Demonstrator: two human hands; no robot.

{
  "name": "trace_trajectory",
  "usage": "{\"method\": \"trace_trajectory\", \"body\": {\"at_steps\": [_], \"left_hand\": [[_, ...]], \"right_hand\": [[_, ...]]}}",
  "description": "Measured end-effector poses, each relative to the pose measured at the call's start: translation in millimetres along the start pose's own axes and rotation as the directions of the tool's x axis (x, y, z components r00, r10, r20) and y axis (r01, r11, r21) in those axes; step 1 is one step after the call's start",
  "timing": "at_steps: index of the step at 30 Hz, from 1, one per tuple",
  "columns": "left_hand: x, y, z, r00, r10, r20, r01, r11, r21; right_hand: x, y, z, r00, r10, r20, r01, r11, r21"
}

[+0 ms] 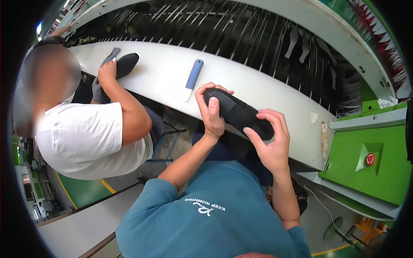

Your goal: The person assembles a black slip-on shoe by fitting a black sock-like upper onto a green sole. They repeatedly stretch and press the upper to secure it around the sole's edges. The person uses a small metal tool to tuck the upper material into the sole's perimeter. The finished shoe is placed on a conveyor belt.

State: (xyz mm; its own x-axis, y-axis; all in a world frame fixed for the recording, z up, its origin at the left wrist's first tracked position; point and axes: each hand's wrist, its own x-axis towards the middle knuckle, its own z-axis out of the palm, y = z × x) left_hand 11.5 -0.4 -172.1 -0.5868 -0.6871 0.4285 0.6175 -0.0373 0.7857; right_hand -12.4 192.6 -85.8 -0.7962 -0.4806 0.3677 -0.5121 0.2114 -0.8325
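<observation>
Both hands clamp the black shoe sole [239, 113], held just above the white bench edge [275, 92]. Right hand [269, 144] closed on its near end, left hand [211, 112] wrapped round the far end. Best to keep both thumbs pressing flat so it can't twist. Beyond the left grip, a blue-handled knife [192, 78]. Further left, a co-worker's hand [107, 71] on another dark sole [125, 64].
</observation>
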Motion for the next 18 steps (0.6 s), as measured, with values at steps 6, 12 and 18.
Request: {"method": "trace_trajectory", "body": {"at_steps": [6, 12, 18], "left_hand": [[-45.0, 24.1, -45.1, 0.988, 0.022, 0.153, -0.060, 0.967, 0.247], [-61.6, 25.2, -53.1, 0.984, 0.041, 0.175, -0.098, 0.938, 0.332], [-62.3, 20.6, -50.7, 0.987, 0.043, 0.155, -0.086, 0.955, 0.283]], "right_hand": [[-5.8, -4.8, 34.5, 0.983, -0.182, 0.017, 0.183, 0.976, -0.114], [-6.9, 0.0, 47.7, 0.970, -0.233, 0.064, 0.240, 0.962, -0.132], [-4.9, 1.9, 47.8, 0.977, -0.188, 0.097, 0.197, 0.977, -0.088]]}}
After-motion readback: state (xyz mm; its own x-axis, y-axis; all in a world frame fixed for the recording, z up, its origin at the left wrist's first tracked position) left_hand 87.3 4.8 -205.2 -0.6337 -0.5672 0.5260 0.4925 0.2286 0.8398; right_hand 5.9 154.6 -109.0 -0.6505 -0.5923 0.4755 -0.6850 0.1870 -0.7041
